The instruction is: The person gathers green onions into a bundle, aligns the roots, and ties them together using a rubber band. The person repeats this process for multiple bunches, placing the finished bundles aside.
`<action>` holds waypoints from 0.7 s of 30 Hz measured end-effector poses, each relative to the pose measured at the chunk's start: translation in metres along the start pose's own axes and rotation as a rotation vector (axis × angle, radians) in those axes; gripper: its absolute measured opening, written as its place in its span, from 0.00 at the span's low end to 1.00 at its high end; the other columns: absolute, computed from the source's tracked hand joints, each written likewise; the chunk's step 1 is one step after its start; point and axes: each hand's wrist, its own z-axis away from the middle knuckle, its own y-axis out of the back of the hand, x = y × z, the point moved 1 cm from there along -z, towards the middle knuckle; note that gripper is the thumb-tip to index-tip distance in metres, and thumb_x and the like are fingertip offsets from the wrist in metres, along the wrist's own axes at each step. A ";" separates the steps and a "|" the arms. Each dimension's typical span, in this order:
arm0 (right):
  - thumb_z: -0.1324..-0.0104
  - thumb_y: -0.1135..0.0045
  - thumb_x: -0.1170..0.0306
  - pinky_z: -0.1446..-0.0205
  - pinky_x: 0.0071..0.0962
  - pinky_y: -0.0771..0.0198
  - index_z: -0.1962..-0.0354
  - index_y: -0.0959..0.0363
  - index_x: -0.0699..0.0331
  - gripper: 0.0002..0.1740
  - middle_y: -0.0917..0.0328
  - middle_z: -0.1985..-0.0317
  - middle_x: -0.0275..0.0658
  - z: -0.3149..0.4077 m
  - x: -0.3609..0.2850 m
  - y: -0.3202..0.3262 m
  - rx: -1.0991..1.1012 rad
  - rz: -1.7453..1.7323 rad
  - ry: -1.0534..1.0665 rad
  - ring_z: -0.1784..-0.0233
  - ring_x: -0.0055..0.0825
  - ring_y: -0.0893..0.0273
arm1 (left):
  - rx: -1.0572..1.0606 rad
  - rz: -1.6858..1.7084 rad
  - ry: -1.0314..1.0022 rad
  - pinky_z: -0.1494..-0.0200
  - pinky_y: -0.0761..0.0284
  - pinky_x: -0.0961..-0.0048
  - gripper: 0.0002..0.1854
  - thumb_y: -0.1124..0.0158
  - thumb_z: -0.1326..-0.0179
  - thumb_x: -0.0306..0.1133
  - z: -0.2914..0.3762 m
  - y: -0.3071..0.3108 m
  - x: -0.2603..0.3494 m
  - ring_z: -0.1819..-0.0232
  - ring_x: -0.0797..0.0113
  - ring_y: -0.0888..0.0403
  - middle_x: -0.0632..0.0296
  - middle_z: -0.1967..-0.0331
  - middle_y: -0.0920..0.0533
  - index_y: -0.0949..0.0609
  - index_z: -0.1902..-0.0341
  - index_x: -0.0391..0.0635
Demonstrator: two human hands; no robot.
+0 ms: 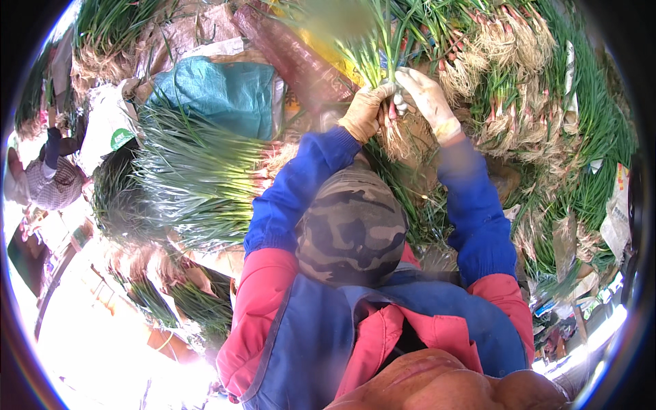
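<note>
My left hand (365,111), in a pale, stained work glove, grips a small bunch of leafy stalks (378,56), spring onions or green garlic. Their reddish bases and pale stringy roots (393,136) hang below the glove, while the green leaves point away from me. Against the same bunch, from the right, is my right hand (428,100), also gloved. Its fingers bend around the stems, and some of the fingertips are partly hidden by them. A blurred patch covers part of the leaves at the top.
At left lies a broad pile of stalks (205,179), roots towards me, beside a teal plastic sheet (220,92). More rooted bunches (505,102) lie at right. My knee in camouflage cloth (353,230) is between my arms. Another person (54,179) is at far left.
</note>
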 end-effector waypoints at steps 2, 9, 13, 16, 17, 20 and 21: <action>0.35 0.42 0.61 0.84 0.14 0.42 0.58 0.24 0.65 0.16 0.26 0.75 0.28 -0.005 -0.016 -0.014 -0.063 -0.236 -0.212 0.84 0.12 0.34 | -0.041 -0.076 0.017 0.72 0.20 0.71 0.08 0.44 0.37 0.30 -0.007 0.015 -0.005 0.82 0.66 0.22 0.57 0.79 0.20 0.22 0.62 0.37; 0.32 0.48 0.67 0.78 0.23 0.35 0.63 0.24 0.62 0.08 0.27 0.74 0.32 -0.009 0.005 -0.028 -0.011 -0.498 -0.115 0.79 0.21 0.30 | -0.038 0.245 0.140 0.79 0.36 0.79 0.06 0.47 0.36 0.31 0.000 0.002 -0.004 0.83 0.77 0.36 0.72 0.84 0.32 0.25 0.62 0.42; 0.32 0.50 0.67 0.57 0.26 0.31 0.70 0.27 0.61 0.09 0.26 0.70 0.33 0.015 0.000 -0.032 0.243 -0.365 0.088 0.65 0.22 0.27 | 0.149 0.096 0.005 0.81 0.38 0.77 0.06 0.46 0.36 0.31 0.004 0.000 0.009 0.83 0.76 0.37 0.70 0.84 0.33 0.25 0.67 0.42; 0.30 0.51 0.62 0.58 0.29 0.30 0.71 0.28 0.61 0.14 0.29 0.74 0.31 0.035 0.009 0.007 -0.028 -0.984 0.112 0.67 0.22 0.28 | 0.131 0.095 -0.061 0.83 0.41 0.78 0.06 0.47 0.34 0.33 -0.005 0.015 0.013 0.86 0.78 0.40 0.73 0.86 0.36 0.26 0.66 0.45; 0.31 0.49 0.58 0.53 0.33 0.28 0.66 0.24 0.63 0.15 0.25 0.71 0.35 0.034 0.035 0.026 -0.148 -0.768 0.023 0.63 0.26 0.25 | 0.091 0.095 -0.022 0.82 0.41 0.77 0.06 0.47 0.34 0.33 0.003 0.011 0.016 0.86 0.78 0.40 0.73 0.86 0.36 0.25 0.66 0.45; 0.34 0.46 0.55 0.44 0.29 0.31 0.50 0.24 0.63 0.23 0.21 0.51 0.44 0.046 0.037 0.035 -0.019 0.968 -0.086 0.51 0.34 0.22 | -0.030 0.140 0.031 0.82 0.41 0.78 0.07 0.44 0.35 0.33 0.009 0.001 0.018 0.86 0.78 0.40 0.73 0.86 0.37 0.25 0.58 0.45; 0.34 0.44 0.54 0.39 0.32 0.36 0.47 0.26 0.64 0.26 0.23 0.46 0.41 0.041 0.030 0.047 0.086 0.649 0.028 0.44 0.34 0.26 | -0.054 0.131 0.038 0.82 0.41 0.79 0.08 0.43 0.36 0.34 0.010 -0.001 0.018 0.86 0.78 0.40 0.74 0.87 0.37 0.25 0.57 0.46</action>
